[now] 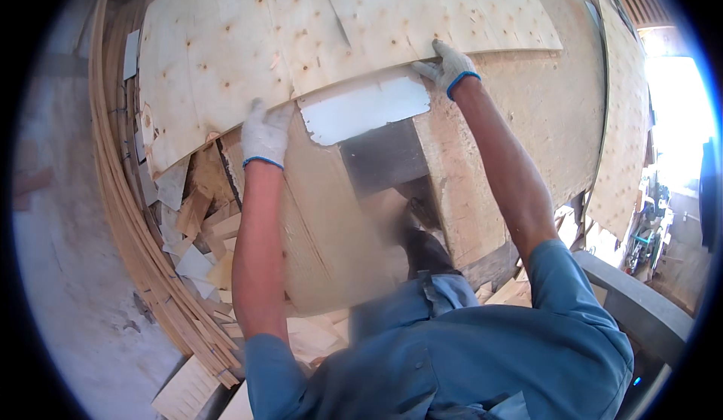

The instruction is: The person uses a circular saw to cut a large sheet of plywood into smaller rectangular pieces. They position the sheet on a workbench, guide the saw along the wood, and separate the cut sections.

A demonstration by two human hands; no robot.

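White-gloved, my left grip (266,134) and right grip (450,70) clasp the pale, broad plywood sheet (316,51) by its edge, upper centre; I'm likely positioning it, next needing even support.

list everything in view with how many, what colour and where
large knotty wood sheet: 1, pale cream, top centre, split partway
ragged-edged flat white piece: 1, white, below the sheet's near edge
flat rectangular dark piece: 1, dark grey, below the white piece
worn flat wooden surface: 1 or more, tan, beneath the sheet
long thin wooden strips: many, brown, left
flat wood scraps: many, cream and tan, lower left
upright-looking spotted sheet: 1, pale tan, right
smooth thick bar: 1, grey, lower right
left gloved hand, right gloved hand: 2, white with blue cuffs, sheet's near edge
short-sleeved shirt: 1, blue, bottom
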